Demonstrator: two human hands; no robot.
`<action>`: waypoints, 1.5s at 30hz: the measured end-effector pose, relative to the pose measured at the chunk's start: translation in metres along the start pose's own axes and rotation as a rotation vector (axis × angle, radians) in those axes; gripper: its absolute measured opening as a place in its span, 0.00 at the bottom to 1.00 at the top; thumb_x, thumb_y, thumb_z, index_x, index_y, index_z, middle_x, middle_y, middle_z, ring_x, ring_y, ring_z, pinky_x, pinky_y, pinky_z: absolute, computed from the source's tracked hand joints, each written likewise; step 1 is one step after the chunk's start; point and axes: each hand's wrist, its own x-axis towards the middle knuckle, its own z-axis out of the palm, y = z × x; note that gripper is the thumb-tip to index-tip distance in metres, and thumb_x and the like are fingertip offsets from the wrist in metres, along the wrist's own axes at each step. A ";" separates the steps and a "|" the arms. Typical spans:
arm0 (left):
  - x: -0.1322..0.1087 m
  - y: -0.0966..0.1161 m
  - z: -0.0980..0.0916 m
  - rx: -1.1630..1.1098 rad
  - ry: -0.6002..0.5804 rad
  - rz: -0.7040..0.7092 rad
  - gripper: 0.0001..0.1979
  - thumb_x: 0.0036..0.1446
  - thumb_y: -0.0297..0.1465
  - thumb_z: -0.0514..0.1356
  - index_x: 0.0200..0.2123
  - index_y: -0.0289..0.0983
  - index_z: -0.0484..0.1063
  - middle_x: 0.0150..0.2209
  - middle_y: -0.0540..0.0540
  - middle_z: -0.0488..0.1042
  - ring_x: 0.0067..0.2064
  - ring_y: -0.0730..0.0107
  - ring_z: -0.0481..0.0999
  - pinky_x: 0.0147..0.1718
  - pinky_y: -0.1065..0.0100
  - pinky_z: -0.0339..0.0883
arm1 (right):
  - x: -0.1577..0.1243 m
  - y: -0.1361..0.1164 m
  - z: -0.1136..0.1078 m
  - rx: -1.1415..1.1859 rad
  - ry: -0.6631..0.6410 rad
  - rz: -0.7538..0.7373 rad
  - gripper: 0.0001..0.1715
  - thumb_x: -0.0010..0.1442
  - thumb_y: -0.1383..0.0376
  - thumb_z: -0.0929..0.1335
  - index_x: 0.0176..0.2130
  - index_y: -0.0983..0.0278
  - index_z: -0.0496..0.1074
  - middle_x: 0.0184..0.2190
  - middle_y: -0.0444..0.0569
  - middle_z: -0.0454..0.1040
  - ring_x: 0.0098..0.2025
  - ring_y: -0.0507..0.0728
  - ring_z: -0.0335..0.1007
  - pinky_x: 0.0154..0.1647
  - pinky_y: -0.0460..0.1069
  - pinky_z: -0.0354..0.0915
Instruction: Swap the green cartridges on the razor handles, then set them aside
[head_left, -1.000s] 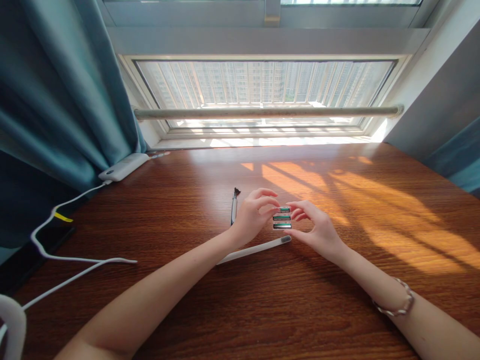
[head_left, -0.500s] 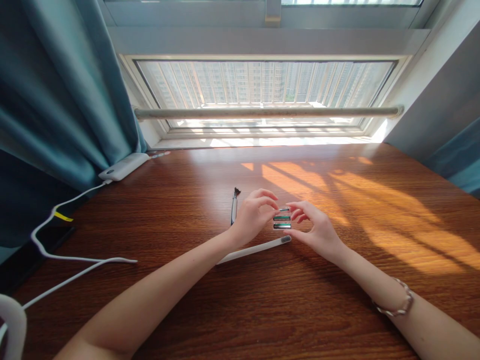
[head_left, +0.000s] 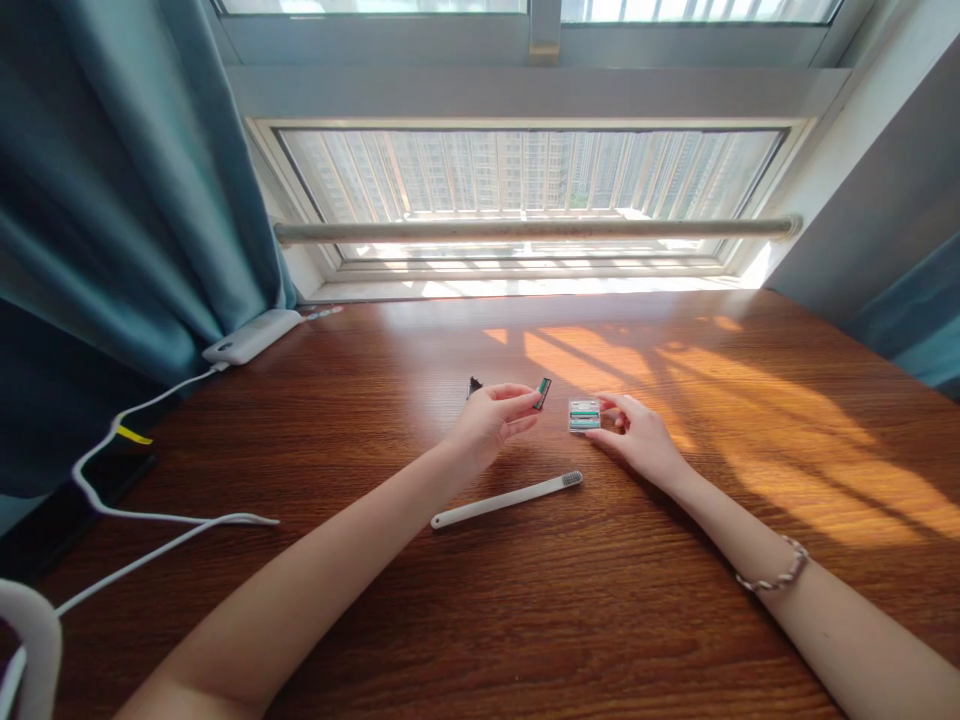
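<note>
My left hand (head_left: 495,420) pinches a small black and green razor cartridge (head_left: 543,393) between thumb and fingertips, raised above the table. My right hand (head_left: 636,435) grips the right side of a small clear case (head_left: 584,427) with green-striped razor cartridges lying in it. Behind the left hand, the black head of a razor handle (head_left: 474,385) shows; the rest is hidden by the hand. A white toothbrush (head_left: 510,499) with grey bristles lies on the table in front of both hands.
The brown wooden table (head_left: 570,620) carries a sunlit patch on its right. At the far left sit a white power strip (head_left: 253,336) and its white cable (head_left: 142,512), beside a blue curtain (head_left: 142,170). A window with a rail (head_left: 525,232) borders the back.
My left hand has drawn back left from the case, lifting out a razor cartridge. My right hand and the case have shifted slightly to the right and away from the toothbrush.
</note>
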 end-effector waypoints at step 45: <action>-0.044 -0.023 -0.016 0.102 -0.170 0.006 0.24 0.36 0.24 0.68 0.40 0.35 0.68 0.28 0.52 0.69 0.34 0.70 0.76 0.41 0.66 0.67 | -0.067 -0.060 0.003 -0.555 -0.101 0.018 0.09 0.54 0.60 0.63 0.35 0.61 0.67 0.29 0.50 0.70 0.29 0.57 0.69 0.24 0.46 0.52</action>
